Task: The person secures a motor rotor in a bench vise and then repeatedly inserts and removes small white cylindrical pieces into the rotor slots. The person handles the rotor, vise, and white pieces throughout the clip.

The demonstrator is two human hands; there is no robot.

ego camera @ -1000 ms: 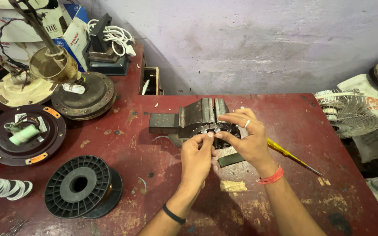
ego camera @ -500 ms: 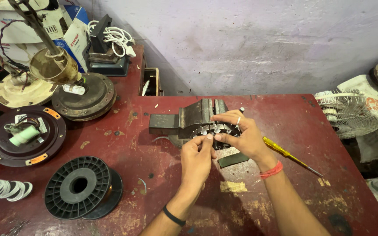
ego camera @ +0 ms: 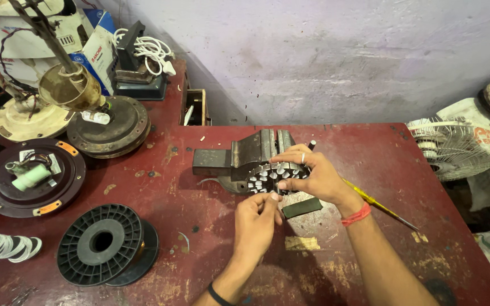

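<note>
1. The stator core (ego camera: 276, 175), a round, slotted metal ring with pale slot liners, sits at the middle of the red desk (ego camera: 370, 147), directly against the front of the grey bench vise (ego camera: 250, 153).
2. The right hand (ego camera: 313, 175) rests over the right side of the stator core. Its grip is closed around the ring's edge: fingers curl over the top, and the thumb presses in from the near side. A ring shows on one finger, and a red band circles the wrist.
3. The left hand (ego camera: 256, 221) is just below the stator core. Its grip is pinched shut, thumb against fingertips, at the core's near edge. Whether anything is held in the pinch cannot be told. A dark band circles the wrist.
4. A dark flat bar (ego camera: 301, 207) lies on the desk just beside the left hand, below the right hand.
5. A yellow-handled screwdriver (ego camera: 378, 203) lies angled on the desk, just right of the right wrist.
6. An empty black spool (ego camera: 100, 243) lies flat at the near left of the desk, well apart from both hands.
7. A dark round motor cover (ego camera: 29, 175) holding a pale cylinder lies at the far left.
8. A ceiling fan motor (ego camera: 109, 122) with a brass-coloured cup and downrod stands behind it.
9. A white wire fan guard (ego camera: 455, 147) sits beyond the desk's right edge.
</note>
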